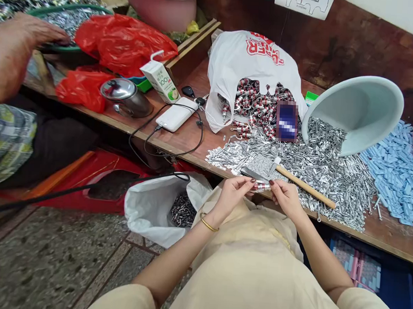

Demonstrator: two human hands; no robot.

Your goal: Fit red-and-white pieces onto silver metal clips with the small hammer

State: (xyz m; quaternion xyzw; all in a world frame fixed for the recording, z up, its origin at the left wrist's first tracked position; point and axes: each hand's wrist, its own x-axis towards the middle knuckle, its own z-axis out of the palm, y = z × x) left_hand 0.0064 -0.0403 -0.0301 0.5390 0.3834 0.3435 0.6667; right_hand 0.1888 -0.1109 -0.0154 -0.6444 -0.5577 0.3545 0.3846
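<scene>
Beige clothing (252,277) is worn nearest the camera, on the near side of the white bag (229,54). Between the clothing and that bag, a red-and-silver piece (261,187) is held at the table's edge: its left end is pinched between thumb and fingertips of the left hand (237,192), its right end likewise by the right hand (286,196). Whether the dark blade (253,174) just above the piece is also gripped cannot be told.

On the bag, "PER" can be read in red print; the rest is lost in folds. Its mouth is filled with red-banded metal parts (252,104), and a blue patch (287,122) there is too blurred to be read. Left of the bag, "100" is printed in green on a drink carton (161,82); farther left, a steel pot (126,97) is covered by its lid. Below and left of the bag, dark metal parts are contained in a white sack (144,206). Right of it, a grey bucket (371,112) is tipped over, with metal bits heaped at its mouth. Far left of it, silvery pieces are held in a green tub (64,50), reached over by a co-worker's hand (40,31).
</scene>
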